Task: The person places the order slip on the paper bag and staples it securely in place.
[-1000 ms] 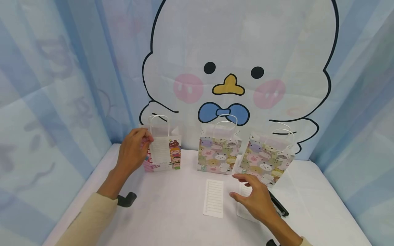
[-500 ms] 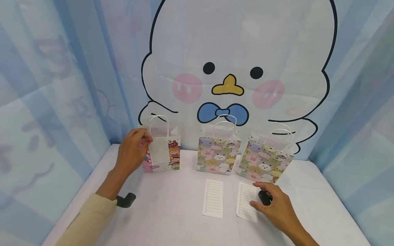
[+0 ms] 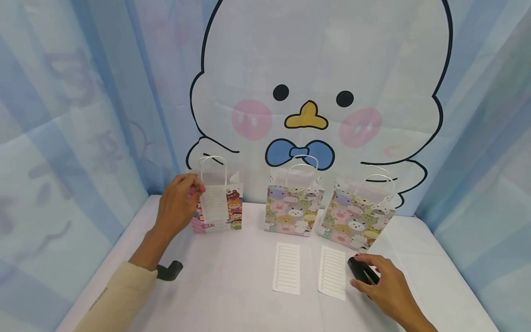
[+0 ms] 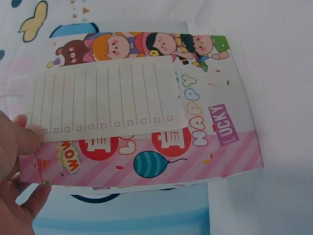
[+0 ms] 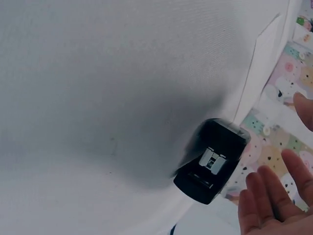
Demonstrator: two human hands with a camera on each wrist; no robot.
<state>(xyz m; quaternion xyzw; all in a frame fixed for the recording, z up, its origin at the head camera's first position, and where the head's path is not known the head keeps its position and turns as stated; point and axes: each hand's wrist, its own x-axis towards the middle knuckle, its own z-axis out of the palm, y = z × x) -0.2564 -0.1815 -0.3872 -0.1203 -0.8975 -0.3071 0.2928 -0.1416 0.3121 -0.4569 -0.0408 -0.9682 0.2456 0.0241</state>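
Middle bag (image 3: 293, 210): upright, animal print; my landmark.
Left bag (image 3: 235, 212): upright, left of middle bag.
Left hand (image 3: 179, 203): pinching list card (image 3: 214, 204) to left bag's edge.
Right hand (image 3: 387, 286): half open around stapler (image 3: 362, 270); from my end I can't tell contact.
List card: left of middle bag, over left bag's face.
Stapler: right of middle bag, nearer my camera.

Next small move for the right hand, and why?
Probably close the right hand on the black stapler: that hand is open beside it, with no grip visible, while the left hand pinches a lined paper against the leftmost bag.
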